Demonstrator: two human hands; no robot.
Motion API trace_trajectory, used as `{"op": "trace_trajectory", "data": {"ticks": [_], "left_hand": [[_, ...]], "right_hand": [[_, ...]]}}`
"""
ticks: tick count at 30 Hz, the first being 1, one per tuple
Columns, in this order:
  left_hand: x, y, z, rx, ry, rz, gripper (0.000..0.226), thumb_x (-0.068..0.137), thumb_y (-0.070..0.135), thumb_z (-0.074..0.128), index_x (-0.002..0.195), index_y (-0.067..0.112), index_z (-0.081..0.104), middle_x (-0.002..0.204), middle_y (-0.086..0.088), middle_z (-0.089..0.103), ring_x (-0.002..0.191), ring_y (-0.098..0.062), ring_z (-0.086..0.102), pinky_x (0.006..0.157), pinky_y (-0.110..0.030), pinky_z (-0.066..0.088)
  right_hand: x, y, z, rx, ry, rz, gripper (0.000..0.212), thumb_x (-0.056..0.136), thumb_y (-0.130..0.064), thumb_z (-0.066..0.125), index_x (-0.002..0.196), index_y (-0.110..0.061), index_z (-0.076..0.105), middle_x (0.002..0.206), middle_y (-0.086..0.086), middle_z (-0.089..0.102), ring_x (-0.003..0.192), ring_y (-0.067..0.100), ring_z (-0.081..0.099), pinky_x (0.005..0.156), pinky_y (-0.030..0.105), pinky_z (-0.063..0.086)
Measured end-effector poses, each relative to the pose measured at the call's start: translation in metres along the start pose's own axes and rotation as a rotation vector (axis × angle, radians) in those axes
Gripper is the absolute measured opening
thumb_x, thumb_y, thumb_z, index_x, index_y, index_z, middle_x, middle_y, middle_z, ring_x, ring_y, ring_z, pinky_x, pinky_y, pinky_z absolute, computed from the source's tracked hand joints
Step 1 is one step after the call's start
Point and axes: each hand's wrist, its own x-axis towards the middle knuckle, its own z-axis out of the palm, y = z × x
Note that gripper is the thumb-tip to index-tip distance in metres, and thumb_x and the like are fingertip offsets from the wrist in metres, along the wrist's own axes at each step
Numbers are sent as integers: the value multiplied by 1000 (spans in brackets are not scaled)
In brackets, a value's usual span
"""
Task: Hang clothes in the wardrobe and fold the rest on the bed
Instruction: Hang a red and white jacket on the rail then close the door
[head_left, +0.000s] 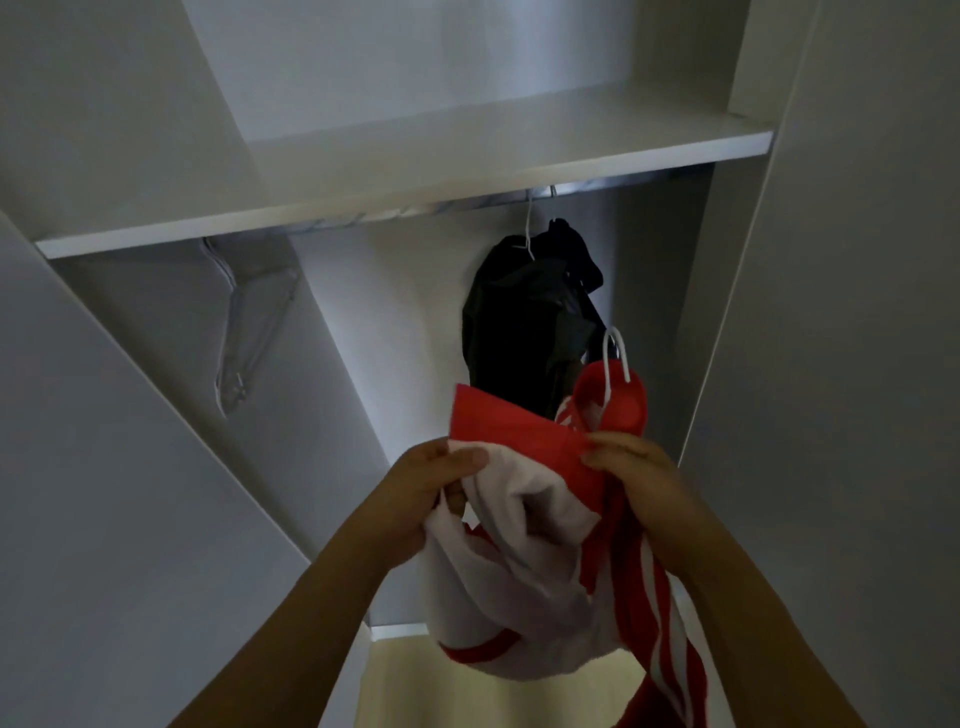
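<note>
Wardrobe interior, seen from below, listed left to right.

Empty clear hanger (244, 322): upper left of the frame, hanging at the left end of the rail (363, 218), tilted, well apart from the other items.

White shelf (405, 192): runs across the upper half of the frame, directly above the rail.

Left hand (436, 483): lower centre, raised, thumb and curled fingers pinching the white fabric at the left edge of the garment.

Red and white garment (524, 561): centre to lower right, held up between both hands below the rail. White body with red trim, a red band stretched across the top between the hands, a red part with white stripes trailing toward the bottom right of the frame. Its collar sits on a white hanger (618, 358), whose hook rises free just above the right hand and is not on the rail.

Black garment (524, 317): centre, right of the clear hanger, hung on the rail by a thin white hanger hook (529, 228); its lower end lies behind the red band.

Right hand (634, 467): right of centre, fingers closed on the red band near the collar, just below the white hanger.
</note>
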Motion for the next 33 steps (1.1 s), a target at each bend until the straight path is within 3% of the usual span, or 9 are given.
{"op": "trace_trajectory", "data": {"ticks": [2,5,8,13,16,18,24,28,33], "left_hand": [[-2,5,5,141,29,89,6,90,18,62,92,13,65,64,5,67,56,-9,63,52,-17,49],[3,7,18,530,6,131,17,93,23,61,108,19,66,92,7,73,83,-8,69,73,-20,55],[4,6,28,741,-67,93,23,90,24,64,112,17,65,105,-1,70,95,-15,68,89,-37,55],[-3,4,33,701,-42,55,26,90,25,64,114,14,63,107,-5,69,98,-19,67,93,-44,53],[-6,5,34,686,-77,25,30,92,26,62,119,12,62,112,-7,68,103,-23,66,97,-44,51],[-9,6,35,675,-78,24,30,91,27,64,117,12,62,110,-7,69,101,-22,66,94,-42,52],[-9,8,22,470,137,-5,18,92,10,49,78,19,55,70,4,55,60,-5,50,53,-15,41],[-16,4,14,338,205,-66,23,89,0,45,71,11,56,68,2,53,58,-5,49,57,-16,43],[-17,0,10,400,200,-34,15,99,14,48,95,15,62,97,-4,63,94,-24,61,87,-34,53]], "right_hand": [[1,1,-2,-45,-33,-3,36,84,-5,60,78,-36,78,96,0,73,92,17,68,77,28,55],[2,1,0,-53,-95,42,16,78,-38,72,89,-27,76,109,5,68,100,24,66,89,39,53],[-3,-1,9,-259,-174,-24,39,62,-61,70,75,-25,71,95,1,68,84,16,69,70,24,54],[-4,0,19,-355,-180,-94,25,86,-38,61,86,-15,71,118,2,52,96,17,62,78,24,53],[-9,-5,25,-400,-232,-100,20,79,-50,58,86,-36,71,123,-9,46,104,8,55,82,19,48],[-9,-5,28,-376,-235,-103,23,75,-51,59,84,-35,73,125,-4,51,106,13,58,90,31,52],[-8,-6,15,-162,-44,-62,18,90,-37,57,88,-31,74,95,2,73,90,22,69,87,44,55],[-7,-2,11,-55,35,118,31,90,-45,55,112,-24,63,105,10,68,95,28,66,90,47,52],[-14,-2,14,-94,-43,200,50,88,-53,53,123,-18,56,110,15,66,99,32,64,94,50,50]]}}
